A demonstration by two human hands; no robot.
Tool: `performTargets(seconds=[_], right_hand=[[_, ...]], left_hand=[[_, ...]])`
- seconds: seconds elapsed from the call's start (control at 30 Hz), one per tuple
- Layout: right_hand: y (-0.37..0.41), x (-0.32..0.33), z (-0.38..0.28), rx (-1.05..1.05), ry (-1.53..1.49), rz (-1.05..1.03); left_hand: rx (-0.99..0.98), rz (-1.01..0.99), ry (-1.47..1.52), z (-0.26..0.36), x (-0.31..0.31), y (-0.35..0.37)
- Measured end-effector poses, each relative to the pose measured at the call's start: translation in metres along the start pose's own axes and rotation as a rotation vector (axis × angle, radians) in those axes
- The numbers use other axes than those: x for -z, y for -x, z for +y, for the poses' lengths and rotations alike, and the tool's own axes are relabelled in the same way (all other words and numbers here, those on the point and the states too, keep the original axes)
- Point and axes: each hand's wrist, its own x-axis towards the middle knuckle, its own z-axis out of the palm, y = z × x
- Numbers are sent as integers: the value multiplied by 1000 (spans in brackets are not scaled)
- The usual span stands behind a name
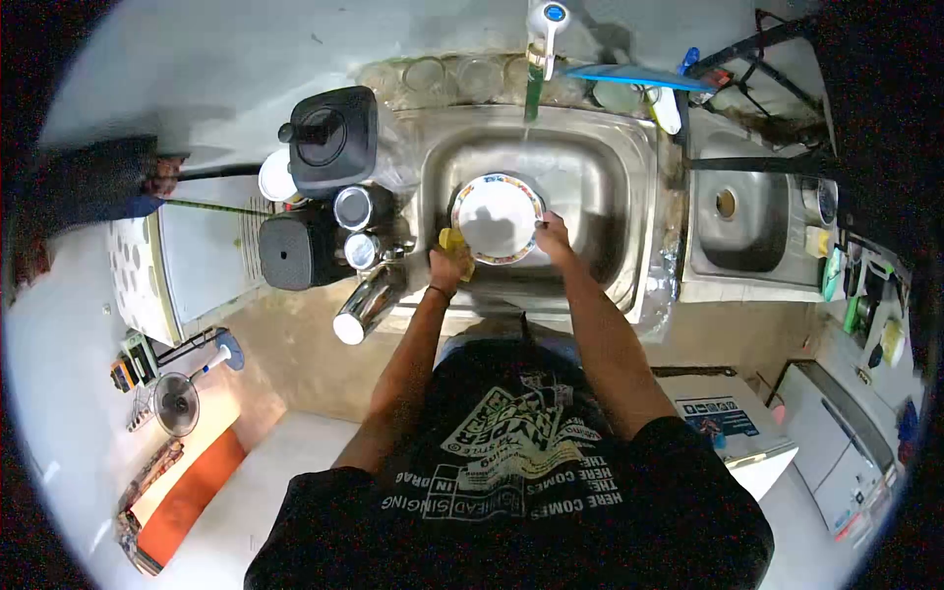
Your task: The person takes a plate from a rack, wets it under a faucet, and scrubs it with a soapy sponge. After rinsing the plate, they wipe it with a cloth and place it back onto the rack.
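The person holds a patterned-rim plate (497, 221) over the basin of the steel sink (644, 197), its white face turned up. The right hand (554, 236) is clamped on the plate's right edge, a grip that probably steadies it while leaving most of the face uncovered. The left hand (448, 267) is closed round a yellow sponge (452, 239) at the plate's lower left edge, so the two hands are apart, on opposite sides, each likely bracing against the other's push. Whether the left fingers also touch the plate cannot be told

The plate lies below the green tube (533, 93) on the tap (551, 22), slightly to its left, where drips would fall into the basin. The dark lidded container (339, 147) and the metal canister (369, 307) stand or lean to the left of the basin, outside the space where the hands are, which seems to give both arms room to reach in
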Motion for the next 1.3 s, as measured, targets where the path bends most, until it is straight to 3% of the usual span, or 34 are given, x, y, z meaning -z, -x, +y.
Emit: performTargets(seconds=[0.07,0.13,0.23,0.33,0.37,0.47,0.5,0.57,0.6,0.67,0.73,0.77,0.87,0.9,0.97,1.0,1.03,1.07,1.13,1.3], right_hand=[[2,14,-13,95,49,-35],[-4,26,-12,-166,-155,-234],[-15,48,-14,35,-168,-306],[-27,81,-35,210,-261,-335],[-32,93,-49,136,-167,-363],[-47,121,-85,-9,-96,-505],[-51,128,-96,44,-110,-528],[-61,136,-113,151,-140,-575],[-67,130,-119,157,-256,-563],[-80,142,-122,344,6,-541],[-86,135,-121,228,-102,-459],[-90,137,-118,223,-186,-499],[-86,157,-143,355,-129,-464],[-84,156,-143,311,-311,-485],[-81,154,-144,317,-228,-327],[-78,155,-149,321,-186,-247],[-63,176,-183,212,-107,-304],[-69,161,-168,291,-141,-194],[-39,186,-225,165,169,-133],[-19,183,-252,50,207,69]], left_hand=[[18,64,44,1,-3,1],[389,115,159,27,-9,-4],[76,472,409,30,-10,-12],[-100,504,443,75,11,-7],[-145,537,234,94,22,-9],[226,162,724,105,41,-16],[364,243,517,117,39,-26],[409,238,573,140,46,-25],[433,236,600,150,49,-23],[392,210,641,157,49,-24],[375,175,614,155,48,-23],[256,108,707,137,45,-25],[255,-22,942,143,45,-20],[358,-54,987,149,47,-20],[234,-67,871,146,49,-15],[279,-84,937,153,50,-16],[326,-98,1001,159,52,-16],[308,-79,994,163,49,-17],[275,-40,978,166,45,-16],[221,-71,981,166,39,-15]])
